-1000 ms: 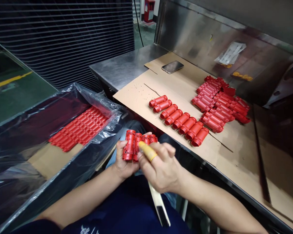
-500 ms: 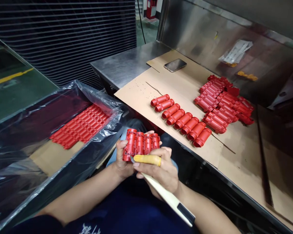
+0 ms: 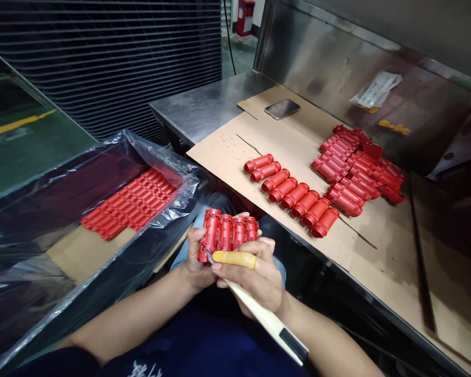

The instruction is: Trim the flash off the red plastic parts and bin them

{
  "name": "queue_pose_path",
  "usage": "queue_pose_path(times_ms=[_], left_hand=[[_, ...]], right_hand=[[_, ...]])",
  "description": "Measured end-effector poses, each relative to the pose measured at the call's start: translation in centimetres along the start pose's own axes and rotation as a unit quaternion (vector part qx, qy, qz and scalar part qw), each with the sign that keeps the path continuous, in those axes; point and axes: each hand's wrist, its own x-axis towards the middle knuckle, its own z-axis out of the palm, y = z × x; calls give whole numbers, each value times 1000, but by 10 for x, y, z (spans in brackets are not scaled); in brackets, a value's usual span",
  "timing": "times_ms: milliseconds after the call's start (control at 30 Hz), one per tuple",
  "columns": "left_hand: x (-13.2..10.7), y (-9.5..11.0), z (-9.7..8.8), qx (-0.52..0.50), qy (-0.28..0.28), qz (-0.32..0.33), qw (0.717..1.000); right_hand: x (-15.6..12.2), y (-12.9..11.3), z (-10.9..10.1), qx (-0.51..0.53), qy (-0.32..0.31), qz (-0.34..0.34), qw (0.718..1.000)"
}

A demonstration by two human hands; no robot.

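My left hand [image 3: 196, 262] is closed round a group of several red plastic tubes [image 3: 226, 232] with dark line patterns on their sides, held side by side above my lap. In my right hand [image 3: 261, 275] is a slim knife [image 3: 265, 314] with a cream handle and a black end, gripped like a pen. The short blade reaches the lower end of the leftmost tube; whether it touches is hard to make out. A yellow finger cot covers my right index finger, and the right fingers hide part of the tubes' lower ends.
On the cardboard-covered table [image 3: 223, 139] to the right lie a row of red tubes [image 3: 294, 193], a heap of red parts [image 3: 357, 170] and a phone [image 3: 282, 109]. At left, a plastic-lined box [image 3: 23, 209] holds packed red tubes [image 3: 131, 201] beside a cardboard sheet [image 3: 82, 254].
The blade and my right fingers have shifted slightly left along the lower end of the leftmost tube. My left hand keeps its grip, and the whole view has moved a little.
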Motion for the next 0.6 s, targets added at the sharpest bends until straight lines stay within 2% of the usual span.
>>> queue_pose_path(times_ms=[133, 233, 333, 400, 533, 600], left_hand=[[-1, -1, -4, -6, -5, 8, 1000], [-1, -3, -9, -11, 11, 18, 1000], [-3, -6, -14, -13, 24, 27, 999], [-4, -7, -15, -18, 33, 24, 999], [-3, -8, -16, -41, 72, 21, 996], [-1, -8, -18, -46, 82, 27, 995]], right_hand=[[10, 0, -3, 52, 17, -1, 998], [17, 2, -8, 89, -22, -15, 996], [22, 3, -13, 29, -77, -24, 996], [26, 2, -15, -37, -91, -53, 994], [29, 1, -9, -113, -62, -167, 978], [27, 1, -2, -136, -40, -178, 974]])
